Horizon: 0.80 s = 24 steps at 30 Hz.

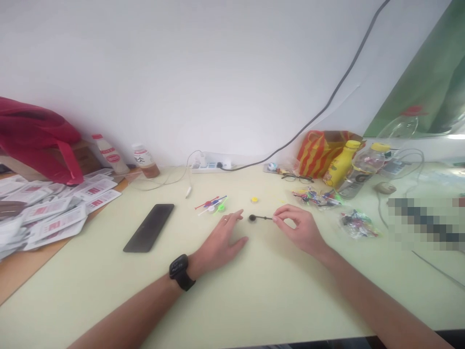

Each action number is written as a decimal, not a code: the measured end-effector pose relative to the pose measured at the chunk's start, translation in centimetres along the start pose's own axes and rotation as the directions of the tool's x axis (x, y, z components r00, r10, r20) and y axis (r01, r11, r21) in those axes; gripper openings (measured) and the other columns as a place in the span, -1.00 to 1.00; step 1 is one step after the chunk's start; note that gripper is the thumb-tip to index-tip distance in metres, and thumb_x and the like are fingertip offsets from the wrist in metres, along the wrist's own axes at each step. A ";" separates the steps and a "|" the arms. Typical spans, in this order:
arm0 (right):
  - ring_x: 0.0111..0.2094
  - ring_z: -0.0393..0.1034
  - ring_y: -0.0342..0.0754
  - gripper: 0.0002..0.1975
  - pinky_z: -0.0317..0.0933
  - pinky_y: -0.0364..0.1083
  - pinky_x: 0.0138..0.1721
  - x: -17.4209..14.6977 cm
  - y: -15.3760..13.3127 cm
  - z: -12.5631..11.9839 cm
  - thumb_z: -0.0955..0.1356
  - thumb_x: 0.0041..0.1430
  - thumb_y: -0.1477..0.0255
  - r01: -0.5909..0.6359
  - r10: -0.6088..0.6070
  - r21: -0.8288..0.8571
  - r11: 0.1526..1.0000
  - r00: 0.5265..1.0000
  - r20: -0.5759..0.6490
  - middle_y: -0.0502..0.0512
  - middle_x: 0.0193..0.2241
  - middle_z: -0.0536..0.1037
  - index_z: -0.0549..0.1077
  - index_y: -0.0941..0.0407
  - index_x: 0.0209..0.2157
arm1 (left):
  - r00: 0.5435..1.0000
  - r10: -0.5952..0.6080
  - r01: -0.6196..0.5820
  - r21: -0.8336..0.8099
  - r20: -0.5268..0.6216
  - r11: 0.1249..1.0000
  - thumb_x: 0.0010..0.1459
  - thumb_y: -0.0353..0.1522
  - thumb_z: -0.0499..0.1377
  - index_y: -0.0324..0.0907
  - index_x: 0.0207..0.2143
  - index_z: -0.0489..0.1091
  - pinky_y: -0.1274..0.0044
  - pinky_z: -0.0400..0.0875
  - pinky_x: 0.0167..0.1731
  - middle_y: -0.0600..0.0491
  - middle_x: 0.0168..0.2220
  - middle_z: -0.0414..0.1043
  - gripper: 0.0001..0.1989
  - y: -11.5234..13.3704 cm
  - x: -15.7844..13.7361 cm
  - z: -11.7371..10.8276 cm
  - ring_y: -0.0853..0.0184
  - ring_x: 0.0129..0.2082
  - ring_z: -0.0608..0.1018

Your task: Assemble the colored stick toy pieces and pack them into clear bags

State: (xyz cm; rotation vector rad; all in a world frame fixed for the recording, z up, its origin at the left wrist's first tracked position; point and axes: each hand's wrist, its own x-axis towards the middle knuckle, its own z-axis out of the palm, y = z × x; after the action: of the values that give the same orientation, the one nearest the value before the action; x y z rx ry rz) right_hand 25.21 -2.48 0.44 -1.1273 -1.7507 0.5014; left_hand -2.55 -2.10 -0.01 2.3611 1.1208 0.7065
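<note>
Between thumb and forefinger, my right hand pinches the end of a thin black stick with a round black disc at its other end. To the left of that disc, my left hand rests low over the table, fingers apart and holding nothing. It wears a ring and a black watch. Beyond the left fingertips lies a small group of coloured sticks with round ends, in red, blue, white and green. A small yellow round piece sits behind the black disc.
A black phone lies at left, near piled white packets. Bagged colourful small parts and another such heap lie at right. Behind stand a yellow bottle, a clear bottle, glasses and a power strip.
</note>
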 end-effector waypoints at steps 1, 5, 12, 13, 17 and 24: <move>-0.26 0.52 0.05 -0.78 0.38 0.02 -0.19 0.0 -0.2 0.0 0.41 0.28 0.35 -0.028 0.025 0.058 0.998 0.999 0.047 0.13 -0.30 0.62 0.58 0.06 -0.46 | 1.000 0.009 -0.009 0.000 -0.005 1.000 0.34 -0.25 0.21 -0.03 0.39 0.05 0.16 0.32 0.25 -0.10 0.24 0.33 -0.35 0.0 0.0 0.0 0.09 0.26 0.36; -0.28 0.50 0.02 -0.77 0.36 -0.01 -0.22 0.1 -0.6 0.0 0.44 0.24 0.31 -0.146 0.120 0.251 0.957 0.986 0.115 0.14 -0.33 0.61 0.61 0.07 -0.48 | 0.997 0.070 -0.070 -0.018 0.015 0.997 0.35 -0.30 0.20 -0.05 0.08 0.42 0.24 0.41 0.15 -0.05 0.10 0.43 -0.73 0.1 0.3 -0.1 0.12 0.14 0.44; -0.17 0.49 0.01 -0.77 0.38 -0.02 -0.13 0.2 -1.1 0.1 0.57 0.03 0.24 -0.333 0.262 0.477 0.813 0.942 0.210 0.14 -0.21 0.62 0.65 0.08 -0.33 | 0.999 -0.049 0.047 -0.209 -0.003 0.977 0.31 -0.22 0.25 -0.11 -0.13 0.50 0.38 0.52 -0.19 0.02 -0.26 0.52 -0.82 0.2 0.5 0.3 0.24 -0.25 0.55; -0.18 0.49 0.01 -0.76 0.38 -0.02 -0.12 0.1 -1.3 0.3 0.57 0.03 0.24 -0.352 0.264 0.482 0.802 0.933 0.244 0.13 -0.21 0.62 0.65 0.09 -0.32 | 0.995 -0.097 0.090 -0.269 -0.012 0.959 0.28 -0.19 0.28 -0.12 -0.14 0.50 0.42 0.52 -0.27 0.04 -0.32 0.50 -0.78 0.2 0.5 0.5 0.28 -0.33 0.54; -0.25 0.49 -0.02 -0.73 0.40 -0.01 -0.15 -0.5 -2.2 1.5 0.55 0.08 0.20 -0.411 0.264 0.481 0.775 0.901 0.346 0.12 -0.28 0.63 0.64 0.10 -0.28 | 0.981 -0.190 0.154 -0.495 -0.024 0.855 0.17 -0.16 0.37 -0.18 -0.18 0.50 0.46 0.55 -0.32 0.03 -0.32 0.53 -0.69 1.0 0.5 1.1 0.30 -0.36 0.57; -0.24 0.52 -0.01 -0.81 0.41 -0.02 -0.15 -1.2 -2.7 2.6 0.49 0.20 0.26 -0.300 0.204 0.440 0.847 0.946 0.252 0.11 -0.30 0.63 0.61 0.09 -0.27 | 0.997 -0.072 0.049 -0.546 -0.022 0.836 0.26 -0.23 0.31 -0.18 -0.01 0.53 0.39 0.60 -0.10 -0.06 -0.14 0.60 -0.69 2.3 0.3 0.7 0.23 -0.17 0.63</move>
State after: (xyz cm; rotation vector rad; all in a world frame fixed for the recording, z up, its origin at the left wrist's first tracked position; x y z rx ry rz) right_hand 21.82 -4.45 0.59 -0.9765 -1.5218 1.1738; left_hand -0.67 -3.34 0.84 1.8227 0.8566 0.9155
